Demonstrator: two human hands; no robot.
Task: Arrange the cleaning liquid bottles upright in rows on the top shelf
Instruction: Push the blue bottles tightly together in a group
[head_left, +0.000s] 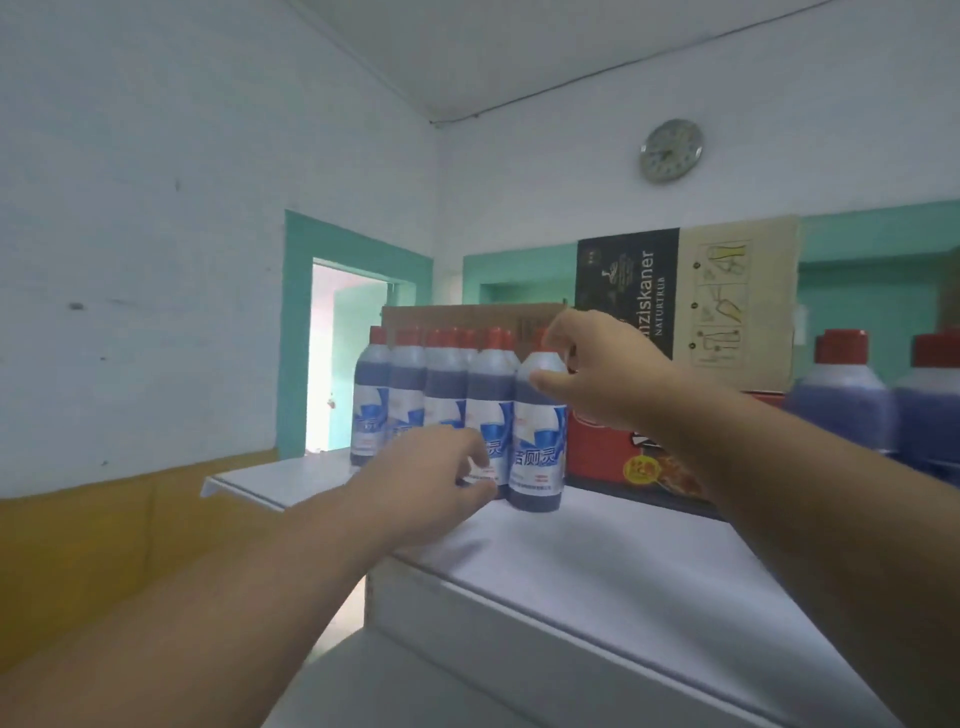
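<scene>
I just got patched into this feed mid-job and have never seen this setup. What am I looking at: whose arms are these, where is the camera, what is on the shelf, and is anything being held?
There is no machine here. A person wears one wide-angle camera on the head, so this single picture looks forward and down along their own bare arms.

The white top shelf carries a row of cleaning liquid bottles with red caps and dark blue liquid, all upright. Behind them stands a brown cardboard box, and to the right a red carton with a beer box on it. Two more bottles stand at the far right.

The right hand grips the nearest bottle at its neck and shoulder. The left hand rests its fingers low against the bottles beside it; whether it grips one cannot be told.
</scene>
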